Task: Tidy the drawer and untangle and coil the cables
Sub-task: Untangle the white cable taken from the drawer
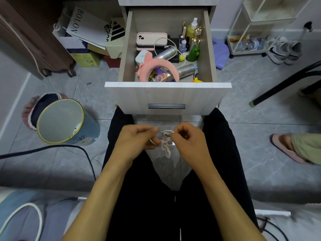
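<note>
The open drawer [167,98] stands ahead of both hands, with the bin [66,121] left of it.

Two hands are working close together over the lap.
The left hand [137,139] and the right hand [188,139] are both curling their fingers and pinching something small between them, with both bare arms reaching forward, knuckles facing up.

Left of the hands: tin bucket [60,121] lying on its side. Right: wire shelf cart [260,32], grey sneakers [284,51].
</note>
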